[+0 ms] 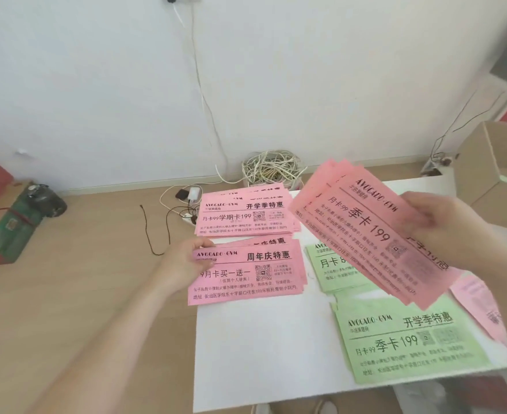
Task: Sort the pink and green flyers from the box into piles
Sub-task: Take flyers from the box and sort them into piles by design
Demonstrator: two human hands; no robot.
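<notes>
My right hand (443, 231) grips a fanned bunch of pink flyers (366, 231) above the white table (261, 348). My left hand (186, 261) pinches the left edge of the top pink flyer (246, 273) on the near pink pile. A second pink pile (243, 213) lies behind it. Two green piles lie on the table: a small one (333, 270) partly under the held bunch and a larger one (407, 339) at the front. A loose pink flyer (482, 306) lies at the right edge. The cardboard box (491, 162) stands at the far right.
A tangle of white cable (270, 167) and a power strip with chargers (189, 201) lie on the wooden floor behind the table. A green and red object (16, 222) sits at the left by the wall. Bare floor lies left of the table.
</notes>
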